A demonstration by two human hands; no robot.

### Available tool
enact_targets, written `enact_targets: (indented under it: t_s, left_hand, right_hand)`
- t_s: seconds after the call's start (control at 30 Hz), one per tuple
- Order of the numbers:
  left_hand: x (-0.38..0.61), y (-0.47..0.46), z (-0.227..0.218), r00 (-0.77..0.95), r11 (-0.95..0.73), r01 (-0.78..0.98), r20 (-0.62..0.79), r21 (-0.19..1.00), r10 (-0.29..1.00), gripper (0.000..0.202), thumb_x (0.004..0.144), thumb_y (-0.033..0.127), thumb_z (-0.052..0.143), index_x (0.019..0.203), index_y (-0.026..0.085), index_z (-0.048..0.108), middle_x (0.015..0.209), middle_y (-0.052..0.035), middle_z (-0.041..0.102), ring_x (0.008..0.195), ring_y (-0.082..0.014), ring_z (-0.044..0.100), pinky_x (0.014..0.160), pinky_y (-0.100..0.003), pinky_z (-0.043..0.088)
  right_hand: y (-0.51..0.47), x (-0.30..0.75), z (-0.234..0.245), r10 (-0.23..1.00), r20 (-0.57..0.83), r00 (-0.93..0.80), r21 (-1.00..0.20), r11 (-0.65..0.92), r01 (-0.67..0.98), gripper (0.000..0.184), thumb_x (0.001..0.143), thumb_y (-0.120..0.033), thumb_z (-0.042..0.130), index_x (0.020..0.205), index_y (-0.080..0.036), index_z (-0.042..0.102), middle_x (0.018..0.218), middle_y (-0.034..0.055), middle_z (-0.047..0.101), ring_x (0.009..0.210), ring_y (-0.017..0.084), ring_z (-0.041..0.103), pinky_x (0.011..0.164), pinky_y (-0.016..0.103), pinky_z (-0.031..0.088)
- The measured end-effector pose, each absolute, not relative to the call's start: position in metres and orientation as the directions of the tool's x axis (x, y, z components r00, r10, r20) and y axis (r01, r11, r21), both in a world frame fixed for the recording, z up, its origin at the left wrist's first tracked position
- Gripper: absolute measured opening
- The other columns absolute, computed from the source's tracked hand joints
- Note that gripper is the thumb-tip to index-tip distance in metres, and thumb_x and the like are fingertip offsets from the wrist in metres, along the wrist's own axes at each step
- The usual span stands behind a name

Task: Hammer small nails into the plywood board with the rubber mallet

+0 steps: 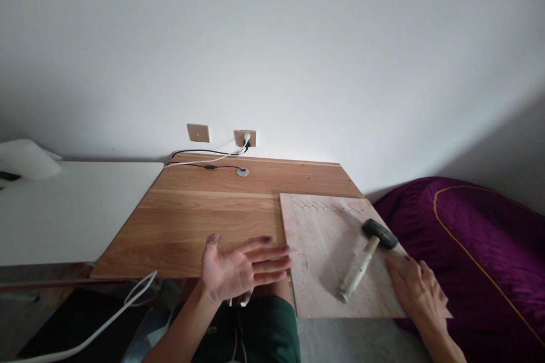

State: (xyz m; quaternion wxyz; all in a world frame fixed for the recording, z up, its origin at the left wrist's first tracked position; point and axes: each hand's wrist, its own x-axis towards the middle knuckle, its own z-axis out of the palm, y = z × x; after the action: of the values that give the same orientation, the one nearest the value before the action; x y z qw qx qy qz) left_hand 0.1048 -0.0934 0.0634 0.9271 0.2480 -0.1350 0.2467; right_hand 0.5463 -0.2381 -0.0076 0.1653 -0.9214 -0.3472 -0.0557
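My left hand (242, 267) hovers open, palm turned up and fingers stretched toward the right, just at the near edge of the wooden desk (204, 215) and beside the left edge of a pale stone tile (319, 249). My right hand (419, 289) lies flat with fingers spread on the tile's right near corner. A rubber mallet (367, 258) with a black head and a dusty wooden handle rests on the tile, between my two hands and closer to the right one. Neither hand holds anything.
A white table (72, 210) adjoins the desk on the left. Wall sockets (244, 138) with cables lie at the desk's back edge. A purple bedspread (468, 238) fills the right side. A white cable (106, 317) hangs below the desk's front.
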Motion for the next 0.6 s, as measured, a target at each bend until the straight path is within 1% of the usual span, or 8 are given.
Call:
enact_targets:
  t_s: [0.07, 0.13, 0.2, 0.3, 0.47, 0.6]
  left_hand:
    - [0.106, -0.095, 0.072, 0.828, 0.754, -0.537, 0.408, 0.378, 0.386, 0.089, 0.090, 0.073, 0.034, 0.150, 0.010, 0.053, 0.158, -0.0240, 0.047, 0.150, -0.0442, 0.036, 0.124, -0.061, 0.011]
    - [0.108, -0.096, 0.078, 0.816, 0.744, -0.556, 0.414, 0.371, 0.403, 0.088, 0.092, 0.072, 0.030, 0.151, 0.010, 0.052, 0.158, -0.0230, 0.047, 0.152, -0.0432, 0.035, 0.125, -0.061, 0.010]
    - [0.109, -0.098, 0.082, 0.808, 0.729, -0.574, 0.404, 0.372, 0.429, 0.088, 0.093, 0.073, 0.026, 0.151, 0.011, 0.050, 0.159, -0.0228, 0.047, 0.153, -0.0433, 0.032, 0.125, -0.060, 0.008]
    - [0.108, -0.101, 0.087, 0.805, 0.715, -0.586, 0.375, 0.381, 0.460, 0.091, 0.093, 0.075, 0.024, 0.153, 0.012, 0.048, 0.160, -0.0228, 0.044, 0.155, -0.0435, 0.027, 0.126, -0.060, 0.005]
    - [0.107, -0.106, 0.095, 0.799, 0.691, -0.601, 0.317, 0.403, 0.510, 0.094, 0.091, 0.080, 0.023, 0.157, 0.015, 0.041, 0.165, -0.0201, 0.038, 0.158, -0.0418, 0.020, 0.126, -0.060, 0.004]
    - [0.106, -0.106, 0.097, 0.794, 0.683, -0.608, 0.301, 0.404, 0.528, 0.096, 0.091, 0.082, 0.019, 0.158, 0.017, 0.041, 0.165, -0.0193, 0.038, 0.158, -0.0409, 0.019, 0.127, -0.059, 0.004]
  right_hand:
    - [-0.238, 0.549, -0.008, 0.641, 0.172, 0.748, -0.271, -0.699, 0.662, 0.088, 0.094, -0.075, 0.020, 0.149, -0.013, 0.048, 0.153, 0.0259, 0.047, 0.144, 0.047, 0.043, 0.113, 0.065, 0.037]
    - [-0.238, 0.550, -0.007, 0.656, 0.150, 0.740, -0.277, -0.690, 0.669, 0.088, 0.093, -0.077, 0.019, 0.149, -0.016, 0.048, 0.151, 0.0231, 0.050, 0.142, 0.047, 0.045, 0.112, 0.065, 0.038]
    - [-0.237, 0.552, -0.006, 0.661, 0.146, 0.736, -0.277, -0.687, 0.672, 0.088, 0.092, -0.077, 0.019, 0.149, -0.017, 0.048, 0.150, 0.0214, 0.052, 0.140, 0.046, 0.047, 0.112, 0.065, 0.039]
    - [-0.238, 0.552, -0.006, 0.658, 0.138, 0.740, -0.273, -0.693, 0.667, 0.088, 0.092, -0.078, 0.018, 0.149, -0.017, 0.048, 0.150, 0.0211, 0.053, 0.140, 0.046, 0.048, 0.111, 0.064, 0.040]
    - [-0.238, 0.554, -0.008, 0.665, 0.129, 0.736, -0.257, -0.694, 0.673, 0.085, 0.093, -0.075, 0.019, 0.149, -0.019, 0.046, 0.150, 0.0203, 0.054, 0.139, 0.045, 0.050, 0.110, 0.064, 0.042]
    - [-0.240, 0.557, -0.011, 0.669, 0.153, 0.727, -0.262, -0.682, 0.683, 0.081, 0.094, -0.074, 0.021, 0.147, -0.019, 0.048, 0.150, 0.0196, 0.055, 0.139, 0.044, 0.051, 0.110, 0.063, 0.042]
